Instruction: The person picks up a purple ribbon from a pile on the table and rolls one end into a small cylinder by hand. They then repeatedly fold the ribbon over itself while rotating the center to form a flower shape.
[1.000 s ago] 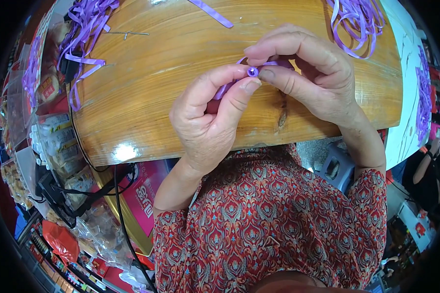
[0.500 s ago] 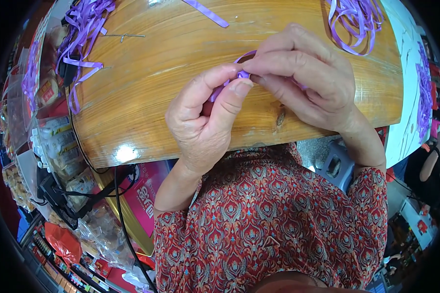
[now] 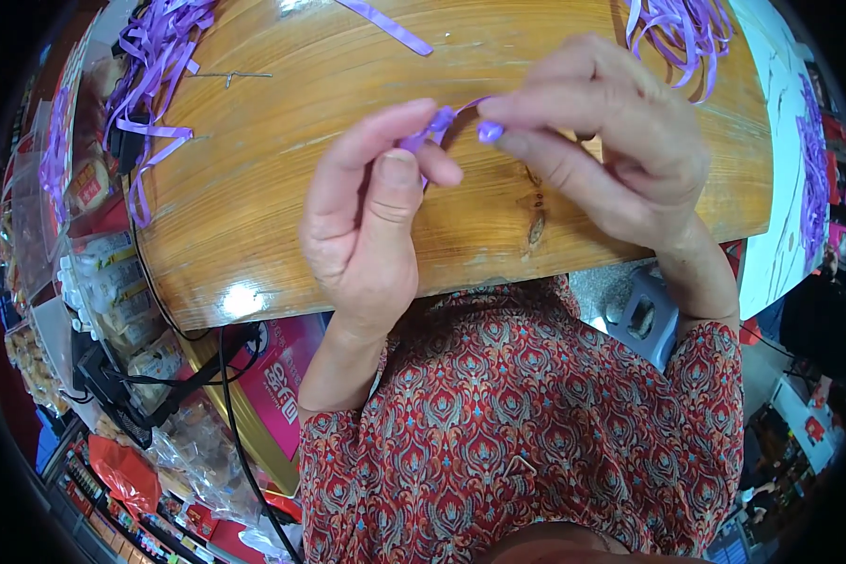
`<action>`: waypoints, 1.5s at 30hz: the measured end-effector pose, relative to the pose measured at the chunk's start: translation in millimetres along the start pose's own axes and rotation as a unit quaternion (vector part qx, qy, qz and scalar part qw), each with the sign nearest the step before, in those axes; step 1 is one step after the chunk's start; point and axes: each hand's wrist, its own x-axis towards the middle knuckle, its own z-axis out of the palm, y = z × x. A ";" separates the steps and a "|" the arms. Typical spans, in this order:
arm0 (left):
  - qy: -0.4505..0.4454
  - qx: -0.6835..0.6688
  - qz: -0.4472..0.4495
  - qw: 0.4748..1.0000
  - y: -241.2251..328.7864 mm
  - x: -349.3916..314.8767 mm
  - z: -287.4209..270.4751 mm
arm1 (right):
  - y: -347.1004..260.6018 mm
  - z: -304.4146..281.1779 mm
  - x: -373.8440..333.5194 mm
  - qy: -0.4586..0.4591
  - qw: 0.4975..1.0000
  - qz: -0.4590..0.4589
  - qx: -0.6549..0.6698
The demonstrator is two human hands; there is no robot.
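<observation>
A narrow purple ribbon (image 3: 440,120) runs between my two hands above the wooden table. My left hand (image 3: 362,211) has it caught among its fingers, the thumb lifted a little off it and palm turned in. Between thumb and forefinger, my right hand (image 3: 620,141) pinches a small purple knot or folded bit (image 3: 490,131) of ribbon. A thin strand (image 3: 472,104) arches from the left fingers over to the right ones. How the ribbon lies inside the left fingers is partly hidden.
On the wooden table (image 3: 254,188) lie a purple ribbon bundle (image 3: 160,56) at far left, another bundle (image 3: 686,38) at far right, a loose strip (image 3: 385,23) and a thin metal rod (image 3: 230,75). Black cables (image 3: 230,404) hang left; a grey stool (image 3: 644,315) stands below the edge.
My hands have drawn apart from where their fingertips met. The left thumb has lifted off the ribbon, and the right fingers have carried the small purple bit slightly right.
</observation>
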 end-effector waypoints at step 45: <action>0.029 0.131 0.021 0.991 -1.6 2.9 -0.8 | 2.5 11.2 -3.5 -0.019 0.997 0.003 -0.080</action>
